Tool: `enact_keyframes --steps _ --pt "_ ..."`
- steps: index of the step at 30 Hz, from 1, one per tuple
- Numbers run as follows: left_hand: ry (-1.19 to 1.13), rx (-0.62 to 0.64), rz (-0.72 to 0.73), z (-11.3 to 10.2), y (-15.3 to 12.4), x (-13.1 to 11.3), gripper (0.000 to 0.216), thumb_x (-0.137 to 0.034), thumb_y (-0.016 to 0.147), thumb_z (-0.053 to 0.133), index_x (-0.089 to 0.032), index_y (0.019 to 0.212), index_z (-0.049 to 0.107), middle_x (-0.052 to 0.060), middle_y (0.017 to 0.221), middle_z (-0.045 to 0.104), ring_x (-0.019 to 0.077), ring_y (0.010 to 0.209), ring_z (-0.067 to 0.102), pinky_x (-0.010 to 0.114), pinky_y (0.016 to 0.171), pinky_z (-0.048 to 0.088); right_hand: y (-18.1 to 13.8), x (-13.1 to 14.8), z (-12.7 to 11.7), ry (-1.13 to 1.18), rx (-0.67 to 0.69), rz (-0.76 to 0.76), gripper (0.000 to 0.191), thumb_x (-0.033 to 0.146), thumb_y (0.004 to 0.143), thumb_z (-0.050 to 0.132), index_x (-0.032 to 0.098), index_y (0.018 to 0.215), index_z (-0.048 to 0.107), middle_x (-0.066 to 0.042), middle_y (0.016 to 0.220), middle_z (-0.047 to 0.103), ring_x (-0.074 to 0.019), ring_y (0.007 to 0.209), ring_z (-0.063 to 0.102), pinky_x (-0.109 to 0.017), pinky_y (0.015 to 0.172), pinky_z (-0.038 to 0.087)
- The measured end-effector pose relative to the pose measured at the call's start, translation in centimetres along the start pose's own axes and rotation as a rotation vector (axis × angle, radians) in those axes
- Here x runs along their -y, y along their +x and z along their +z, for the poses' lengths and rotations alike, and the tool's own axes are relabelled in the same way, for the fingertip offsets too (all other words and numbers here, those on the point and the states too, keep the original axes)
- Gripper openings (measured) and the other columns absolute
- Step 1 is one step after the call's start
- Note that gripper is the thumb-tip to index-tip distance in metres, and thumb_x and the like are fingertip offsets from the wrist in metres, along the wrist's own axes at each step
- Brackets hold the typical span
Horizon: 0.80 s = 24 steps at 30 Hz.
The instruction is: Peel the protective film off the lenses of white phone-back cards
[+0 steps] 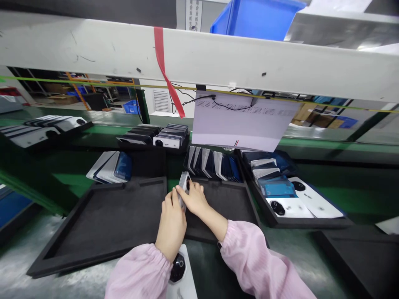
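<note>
Both hands close around a small stack of white phone back covers, stood on edge where two black foam trays meet. My left hand grips its left side, and my right hand presses the right side with fingers over a dark round camera area. Under my left wrist lies another white phone back cover with a black camera patch. The left foam tray has a bare recess. At the back of the right foam tray leans a row of white and dark-blue panels.
More covers fill a black tray on the right. A fanned stack of panels sits behind the left tray. A white board hangs ahead under a white beam, with a red ribbon dangling. A green post stands left.
</note>
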<state>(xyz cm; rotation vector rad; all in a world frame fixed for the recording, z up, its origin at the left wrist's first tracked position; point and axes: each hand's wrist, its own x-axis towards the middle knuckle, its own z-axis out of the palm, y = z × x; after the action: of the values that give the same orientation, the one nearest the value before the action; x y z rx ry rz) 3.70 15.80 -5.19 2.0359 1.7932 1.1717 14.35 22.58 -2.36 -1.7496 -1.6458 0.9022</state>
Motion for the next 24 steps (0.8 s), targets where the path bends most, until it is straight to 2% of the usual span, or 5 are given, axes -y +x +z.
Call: enact_keyframes --steps 9,14,19,21,24 --pt "-0.181 0.064 -0.072 -1.3 0.4 1.6 0.044 -0.019 0.102 0.06 -0.02 0.145 0.05 0.014 0.146 0.056 0.0343 0.128 0.061 0.058 0.102 0.054 -0.9 -1.9 -0.5 -0.019 0.062 -0.034 0.046 0.035 0.098 0.068 0.02 0.14 0.056 -0.012 0.143 0.058 -0.0302 0.125 0.061 -0.055 0.105 0.051" --pt "-0.269 0.13 -0.103 -5.4 -0.6 1.6 0.051 -0.022 0.103 0.051 -0.013 0.151 0.04 0.019 0.15 0.048 0.0347 0.134 0.055 0.058 0.112 0.046 -6.2 -3.2 -2.5 0.026 0.046 -0.076 0.057 0.03 0.096 0.069 0.021 0.148 0.047 -0.014 0.151 0.05 -0.0326 0.132 0.055 -0.056 0.106 0.05" --pt "-0.4 0.288 -0.28 -10.2 -8.3 1.7 0.028 -0.039 0.1 0.055 -0.023 0.12 0.068 0.011 0.105 0.076 0.0297 0.097 0.075 0.047 0.087 0.064 -18.2 -5.9 -1.0 0.1 0.095 -0.068 0.065 0.029 0.092 0.06 0.019 0.154 0.045 -0.017 0.156 0.048 -0.036 0.144 0.046 -0.062 0.119 0.038" --pt "-0.466 0.304 -0.371 -9.9 -12.7 1.4 0.033 -0.031 0.099 0.055 -0.026 0.129 0.064 0.013 0.126 0.074 0.0299 0.106 0.075 0.042 0.083 0.066 -22.3 -7.2 1.3 0.193 0.151 -0.045 0.088 0.025 0.075 0.077 0.021 0.156 0.044 -0.016 0.161 0.045 -0.0415 0.152 0.033 -0.064 0.122 0.032" --pt "-0.621 0.275 -0.464 -7.7 -17.6 0.9 0.046 -0.031 0.097 0.05 -0.025 0.142 0.053 0.014 0.16 0.049 0.0324 0.148 0.046 0.045 0.109 0.055 -25.6 -8.3 4.5 0.312 0.109 0.009 0.09 0.026 0.072 0.082 0.019 0.155 0.047 -0.016 0.166 0.035 -0.0428 0.157 0.019 -0.065 0.126 0.02"
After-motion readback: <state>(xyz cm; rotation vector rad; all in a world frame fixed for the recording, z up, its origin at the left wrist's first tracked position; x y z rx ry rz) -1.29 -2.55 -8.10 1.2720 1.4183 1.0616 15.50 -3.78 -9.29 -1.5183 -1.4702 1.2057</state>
